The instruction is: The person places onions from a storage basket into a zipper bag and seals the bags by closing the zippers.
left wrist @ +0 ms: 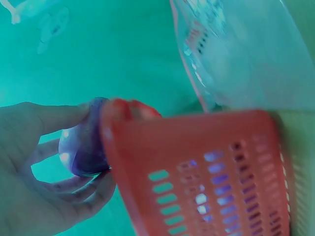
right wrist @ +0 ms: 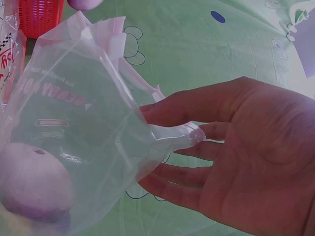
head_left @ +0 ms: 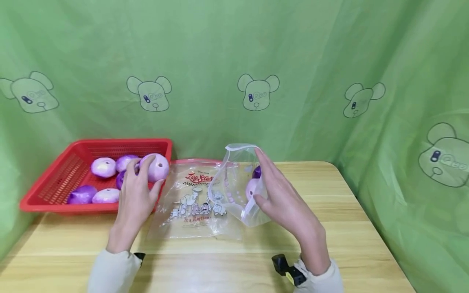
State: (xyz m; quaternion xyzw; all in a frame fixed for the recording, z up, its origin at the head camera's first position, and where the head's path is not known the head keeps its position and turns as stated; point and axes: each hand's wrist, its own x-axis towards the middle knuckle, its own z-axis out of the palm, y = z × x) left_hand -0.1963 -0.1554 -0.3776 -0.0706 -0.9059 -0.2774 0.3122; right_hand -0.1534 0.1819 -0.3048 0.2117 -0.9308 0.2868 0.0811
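Note:
My left hand (head_left: 137,193) grips a purple-and-white onion (head_left: 157,167) over the right end of the red basket (head_left: 47,209). In the left wrist view, the fingers curl around the onion (left wrist: 83,142) beside the basket's rim (left wrist: 192,128). My right hand (head_left: 283,199) pinches the side of a clear zip bag (head_left: 231,179), whose mouth stands wide apart. Inside the bag are a pale purple onion (head_left: 251,189) and a darker purple piece (head_left: 257,172). The right wrist view shows the bag wall between thumb and fingers, with the onion (right wrist: 37,179) low in the bag.
Several more onions (head_left: 104,167) lie in the basket. A flat clear bag with printed cartoon figures (head_left: 194,228) lies on the wooden table (head_left: 183,264) between basket and zip bag. A green curtain (head_left: 205,49) with bear outlines hangs behind and along the right side.

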